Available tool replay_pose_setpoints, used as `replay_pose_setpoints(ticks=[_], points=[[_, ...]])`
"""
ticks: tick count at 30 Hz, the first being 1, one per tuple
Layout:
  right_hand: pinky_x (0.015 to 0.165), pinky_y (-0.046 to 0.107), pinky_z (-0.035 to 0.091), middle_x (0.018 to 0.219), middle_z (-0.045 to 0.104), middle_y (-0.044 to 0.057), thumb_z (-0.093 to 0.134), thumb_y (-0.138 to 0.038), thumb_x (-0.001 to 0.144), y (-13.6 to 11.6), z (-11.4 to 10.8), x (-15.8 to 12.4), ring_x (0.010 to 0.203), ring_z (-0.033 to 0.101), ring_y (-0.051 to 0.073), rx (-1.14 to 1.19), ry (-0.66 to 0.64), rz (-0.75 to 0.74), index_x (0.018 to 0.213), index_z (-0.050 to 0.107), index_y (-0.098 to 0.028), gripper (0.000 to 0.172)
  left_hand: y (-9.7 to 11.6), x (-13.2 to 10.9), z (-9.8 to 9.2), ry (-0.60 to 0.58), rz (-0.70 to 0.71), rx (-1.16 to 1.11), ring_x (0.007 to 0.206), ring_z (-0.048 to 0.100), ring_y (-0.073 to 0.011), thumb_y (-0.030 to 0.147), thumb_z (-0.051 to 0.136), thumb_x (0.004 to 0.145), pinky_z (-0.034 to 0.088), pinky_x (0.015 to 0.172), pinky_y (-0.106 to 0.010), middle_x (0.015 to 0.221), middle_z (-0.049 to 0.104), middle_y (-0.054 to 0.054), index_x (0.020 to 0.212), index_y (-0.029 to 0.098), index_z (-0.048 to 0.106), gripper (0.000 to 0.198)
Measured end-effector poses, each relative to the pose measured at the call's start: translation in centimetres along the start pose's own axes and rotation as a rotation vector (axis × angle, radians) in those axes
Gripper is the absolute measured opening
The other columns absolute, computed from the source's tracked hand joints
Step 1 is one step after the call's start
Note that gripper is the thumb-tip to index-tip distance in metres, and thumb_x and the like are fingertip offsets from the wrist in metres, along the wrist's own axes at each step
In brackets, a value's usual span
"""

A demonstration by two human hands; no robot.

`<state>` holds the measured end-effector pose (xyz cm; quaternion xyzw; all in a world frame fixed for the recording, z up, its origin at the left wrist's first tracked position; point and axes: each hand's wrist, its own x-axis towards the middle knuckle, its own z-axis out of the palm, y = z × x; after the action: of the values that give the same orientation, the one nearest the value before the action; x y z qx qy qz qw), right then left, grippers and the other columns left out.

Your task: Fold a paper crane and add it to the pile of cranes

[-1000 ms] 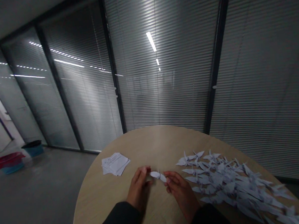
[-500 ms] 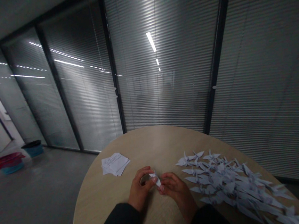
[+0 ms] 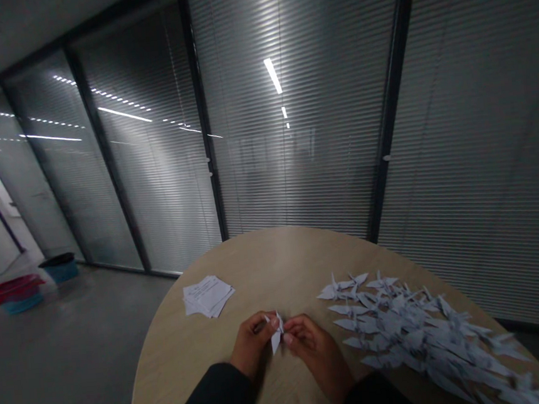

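Observation:
A small white paper crane is held up between my two hands over the table, one pointed flap hanging down toward me. My left hand pinches it from the left with thumb and forefinger. From the right, the thumb and fingertips of my right hand close on its other edge. Some of its folds are hidden behind my fingers. Many finished paper cranes lie crowded together on the table to the right of my right hand.
A loose stack of square paper sheets lies on the round wooden table, left of centre. Glass panels with blinds stand behind. Two bins are on the floor at left, one with a red liner, one with a black liner.
The crane has turned in my fingers, so a pointed flap now hangs downward. My left fingers have lowered and closed in on it, and my right fingertips have shifted slightly along its edge.

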<state>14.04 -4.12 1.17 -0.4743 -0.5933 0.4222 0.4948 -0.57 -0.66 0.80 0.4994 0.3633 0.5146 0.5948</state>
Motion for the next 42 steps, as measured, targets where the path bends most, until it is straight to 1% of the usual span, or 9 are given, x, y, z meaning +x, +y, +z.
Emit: replay_pose_setpoints(ticks=[3,6,11,17,23,29,33,36,42], points=[[0.072,0.03,0.048,0.086,0.06,0.006,0.052,-0.042,0.077,0.11,-0.43,0.06,0.079,0.06,0.018,-0.141,0.107,-0.051,0.09,0.058,-0.017,0.028,0.58,-0.35,0.3,-0.043,-0.028,0.01,0.065,0.051,-0.0109,0.046,0.076,0.061,0.037,0.066,-0.023,0.072,0.061,-0.005,0.072,0.009,0.064,0.04],[0.075,0.029,0.048,0.09,0.058,0.006,0.051,-0.037,0.078,0.27,-0.7,0.13,0.083,0.058,0.018,-0.217,0.153,-0.122,0.092,0.059,-0.017,0.025,0.92,-0.56,0.52,-0.09,-0.055,-0.002,0.06,0.049,-0.0101,0.048,0.075,0.06,0.036,0.062,-0.022,0.065,0.06,-0.005,0.067,0.007,0.063,0.042],[0.074,0.028,0.048,0.093,0.057,0.006,0.049,-0.031,0.079,0.52,-0.64,0.25,0.084,0.057,0.017,-0.241,0.141,-0.176,0.092,0.06,-0.018,0.021,0.28,-0.39,0.43,-0.145,-0.071,-0.017,0.061,0.051,-0.0111,0.046,0.076,0.061,0.037,0.064,-0.023,0.066,0.062,-0.007,0.067,0.007,0.065,0.04],[0.075,0.028,0.047,0.093,0.056,0.006,0.05,-0.03,0.081,0.7,-0.71,0.26,0.086,0.056,0.017,-0.258,0.134,-0.198,0.092,0.059,-0.018,0.019,0.16,-0.31,0.29,-0.141,-0.09,0.04,0.06,0.05,-0.0106,0.045,0.076,0.061,0.036,0.063,-0.023,0.067,0.062,-0.007,0.069,0.007,0.066,0.041],[0.076,0.029,0.047,0.094,0.056,0.006,0.049,-0.031,0.082,0.8,-0.73,0.19,0.086,0.056,0.017,-0.263,0.122,-0.212,0.094,0.059,-0.018,0.021,0.22,-0.33,0.45,-0.134,-0.083,0.002,0.058,0.048,-0.0095,0.047,0.077,0.058,0.035,0.06,-0.022,0.063,0.06,-0.005,0.065,0.008,0.064,0.042],[0.076,0.028,0.047,0.095,0.056,0.006,0.048,-0.03,0.082,0.8,-0.73,0.29,0.087,0.056,0.017,-0.265,0.128,-0.198,0.095,0.058,-0.018,0.021,0.42,-0.42,0.38,-0.129,-0.078,0.074,0.058,0.046,-0.0094,0.05,0.076,0.058,0.034,0.059,-0.022,0.064,0.059,-0.005,0.067,0.007,0.064,0.046],[0.076,0.027,0.048,0.097,0.055,0.006,0.047,-0.024,0.08,0.75,-0.7,0.17,0.086,0.056,0.016,-0.3,0.131,-0.212,0.104,0.06,-0.02,0.027,0.68,-0.47,0.49,-0.139,-0.073,0.109,0.06,0.049,-0.011,0.052,0.076,0.055,0.036,0.062,-0.023,0.064,0.06,-0.006,0.065,0.008,0.064,0.047],[0.075,0.026,0.048,0.097,0.055,0.005,0.045,-0.021,0.08,0.48,-0.58,-0.08,0.086,0.056,0.015,-0.337,0.12,-0.274,0.11,0.061,-0.024,0.034,0.65,-0.38,0.63,-0.156,-0.058,0.144,0.06,0.049,-0.0116,0.053,0.077,0.053,0.036,0.062,-0.024,0.061,0.059,-0.005,0.062,0.008,0.063,0.047],[0.077,0.026,0.047,0.096,0.055,0.005,0.046,-0.021,0.081,0.05,-0.48,-0.28,0.085,0.056,0.016,-0.385,0.14,-0.299,0.096,0.066,-0.023,0.025,0.45,-0.35,0.7,-0.143,-0.071,0.172,0.06,0.047,-0.0111,0.053,0.077,0.051,0.035,0.063,-0.025,0.06,0.058,-0.004,0.061,0.008,0.062,0.049]])
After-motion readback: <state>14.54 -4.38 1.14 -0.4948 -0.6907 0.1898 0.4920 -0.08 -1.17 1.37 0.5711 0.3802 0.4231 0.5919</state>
